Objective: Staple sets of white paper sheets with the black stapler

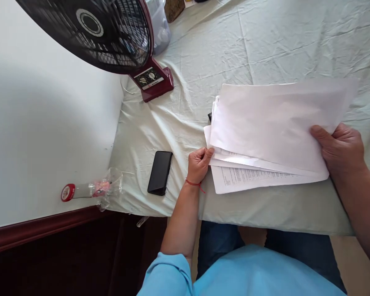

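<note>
Blue shirt (259,273), papers (268,119) near table edge (265,222), cloth (283,41) beyond

At the upper left of the frame, a translucent tub (160,31) is partly covered by a dark red fan (111,41). A black phone (160,173) is laid left of centre on a creased, pale cloth (280,41). A red-capped container (83,191) is seen at the lower left, beside crumpled clear plastic (114,185).

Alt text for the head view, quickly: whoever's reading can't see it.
A person's left hand and right hand hold an uneven stack of papers from opposite sides, over a pale tablecloth. A black phone lies to the left, with a maroon-based fan beyond it.
</note>
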Tool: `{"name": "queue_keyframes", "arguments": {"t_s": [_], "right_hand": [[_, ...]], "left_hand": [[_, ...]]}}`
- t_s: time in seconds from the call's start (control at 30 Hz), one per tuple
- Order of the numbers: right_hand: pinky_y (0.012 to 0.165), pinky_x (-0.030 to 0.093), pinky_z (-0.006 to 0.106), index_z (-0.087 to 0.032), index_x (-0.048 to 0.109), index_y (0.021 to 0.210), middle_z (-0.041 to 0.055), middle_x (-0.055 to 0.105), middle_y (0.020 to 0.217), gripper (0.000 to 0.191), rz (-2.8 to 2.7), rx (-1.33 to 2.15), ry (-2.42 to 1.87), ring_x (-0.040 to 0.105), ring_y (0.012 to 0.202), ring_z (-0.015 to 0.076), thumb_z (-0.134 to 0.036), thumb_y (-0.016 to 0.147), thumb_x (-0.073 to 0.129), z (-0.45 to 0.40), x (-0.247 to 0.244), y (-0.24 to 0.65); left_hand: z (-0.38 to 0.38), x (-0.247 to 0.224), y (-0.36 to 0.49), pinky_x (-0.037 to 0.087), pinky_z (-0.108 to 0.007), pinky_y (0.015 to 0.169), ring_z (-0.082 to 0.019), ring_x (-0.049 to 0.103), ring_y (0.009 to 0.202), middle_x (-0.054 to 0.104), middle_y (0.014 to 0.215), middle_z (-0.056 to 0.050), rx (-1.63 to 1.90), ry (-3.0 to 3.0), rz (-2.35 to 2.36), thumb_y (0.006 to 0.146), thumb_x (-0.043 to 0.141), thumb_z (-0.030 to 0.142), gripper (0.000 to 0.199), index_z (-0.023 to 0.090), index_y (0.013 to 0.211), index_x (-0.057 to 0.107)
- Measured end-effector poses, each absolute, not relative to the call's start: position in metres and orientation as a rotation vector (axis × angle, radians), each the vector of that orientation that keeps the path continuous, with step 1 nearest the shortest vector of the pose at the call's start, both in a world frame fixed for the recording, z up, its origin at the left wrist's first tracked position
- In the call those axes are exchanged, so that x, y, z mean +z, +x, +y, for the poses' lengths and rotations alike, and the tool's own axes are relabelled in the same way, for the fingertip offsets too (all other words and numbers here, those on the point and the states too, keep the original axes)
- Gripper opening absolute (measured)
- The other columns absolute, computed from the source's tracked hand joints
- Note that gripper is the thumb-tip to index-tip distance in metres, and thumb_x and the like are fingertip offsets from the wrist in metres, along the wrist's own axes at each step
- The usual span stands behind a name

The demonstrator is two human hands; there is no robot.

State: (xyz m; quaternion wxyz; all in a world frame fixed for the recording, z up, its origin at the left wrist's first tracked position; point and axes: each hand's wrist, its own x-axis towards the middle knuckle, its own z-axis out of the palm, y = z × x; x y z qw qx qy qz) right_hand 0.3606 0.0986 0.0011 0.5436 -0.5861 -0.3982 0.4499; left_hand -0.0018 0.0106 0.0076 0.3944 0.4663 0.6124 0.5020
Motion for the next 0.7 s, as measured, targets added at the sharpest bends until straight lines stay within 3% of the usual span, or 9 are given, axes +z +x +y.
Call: {"name": "queue_keyframes", "arguments": {"t_s": [0.17,0.27,0.4,0.7], "right_hand": [[0.099,0.068,0.042,-0.018,0.086,0.106,0.0096,0.082,0.117,0.063,-0.932,0.988,-1.390,0.076,0.092,0.0197,-0.059,0.061,0.101,0.101,0.002,0.359],[0.103,0.067,0.047,-0.018,0.086,0.105,0.0100,0.082,0.116,0.065,-0.935,0.964,-1.379,0.078,0.096,0.0226,-0.061,0.058,0.102,0.102,0.004,0.357],[0.110,0.063,0.052,-0.019,0.086,0.104,0.0100,0.082,0.120,0.064,-0.947,0.951,-1.365,0.078,0.101,0.0246,-0.062,0.058,0.101,0.102,0.004,0.356],[0.106,0.065,0.042,-0.017,0.086,0.106,0.0106,0.082,0.119,0.062,-0.935,0.963,-1.352,0.078,0.096,0.0205,-0.057,0.061,0.102,0.103,-0.002,0.360]], "left_hand": [[0.011,0.007,-0.003,0.039,-0.026,0.060,-0.011,0.048,0.063,0.059,0.067,0.002,1.169,1.119,1.358,0.069,0.097,0.057,0.049,0.018,0.074,0.068],[0.012,0.003,-0.003,0.046,-0.027,0.063,-0.012,0.055,0.065,0.067,0.071,0.000,1.163,1.107,1.377,0.070,0.098,0.052,0.043,0.017,0.079,0.074],[0.013,-0.002,-0.004,0.046,-0.027,0.063,-0.012,0.054,0.063,0.067,0.069,0.000,1.211,1.080,1.426,0.076,0.093,0.055,0.043,0.017,0.076,0.073],[0.010,0.008,-0.002,0.031,-0.025,0.054,-0.008,0.038,0.056,0.049,0.057,0.004,1.224,1.118,1.464,0.082,0.086,0.065,0.059,0.018,0.062,0.057]]}}
